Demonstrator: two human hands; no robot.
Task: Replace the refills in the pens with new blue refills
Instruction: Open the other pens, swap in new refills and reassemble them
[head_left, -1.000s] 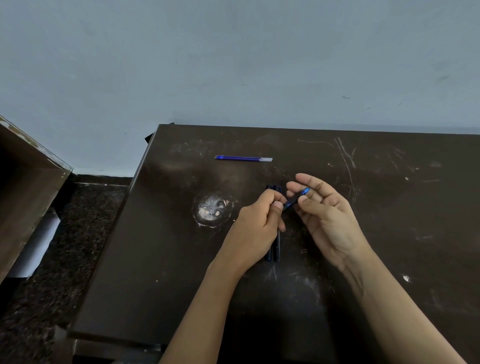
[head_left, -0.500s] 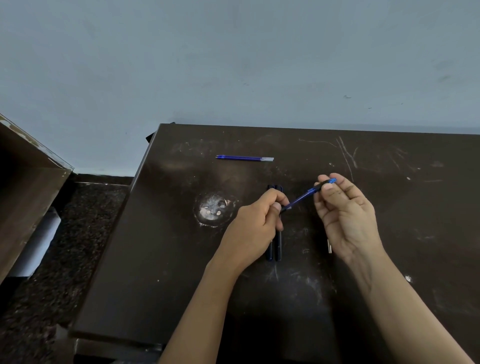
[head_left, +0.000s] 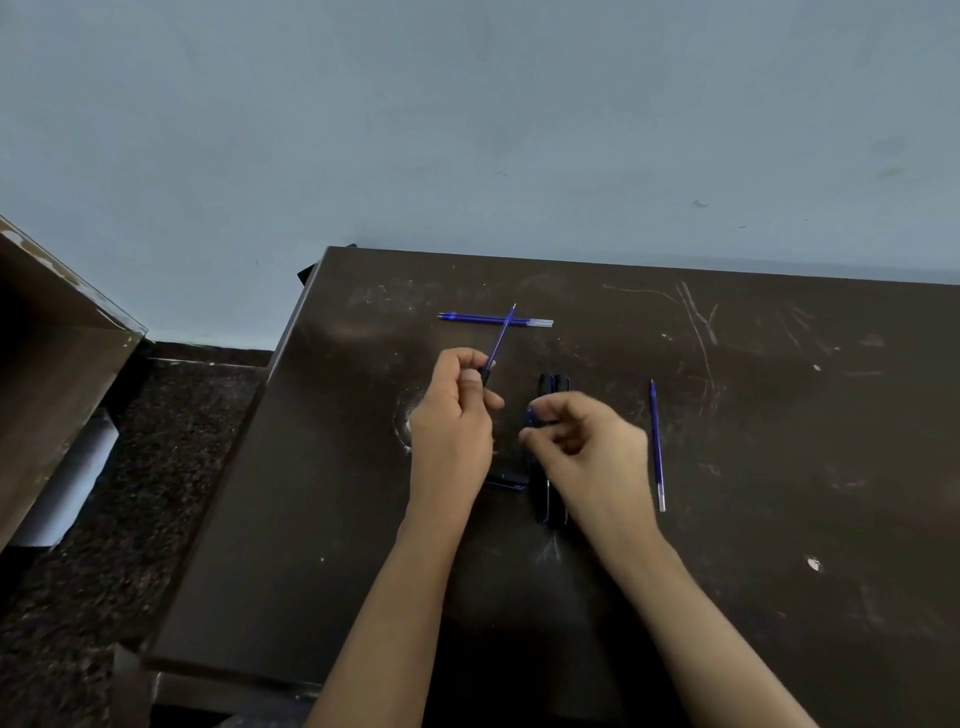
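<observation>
In your left hand (head_left: 451, 421), fingers clamped round a black pen barrel (head_left: 485, 375), you are holding its blue refill (head_left: 500, 338) jutting toward a spare refill (head_left: 467, 317) lying at the far side of the bench (head_left: 779, 467). Your right hand (head_left: 589, 452) is hovering over two dark pens (head_left: 555, 384) with fingers curling inward, blur hiding whether they are pinching anything, and another loose refill (head_left: 657, 447) is lying just beyond. You are seemingly working mid-swap on this pen, so the next move is calling for a straight slide along the barrel.
</observation>
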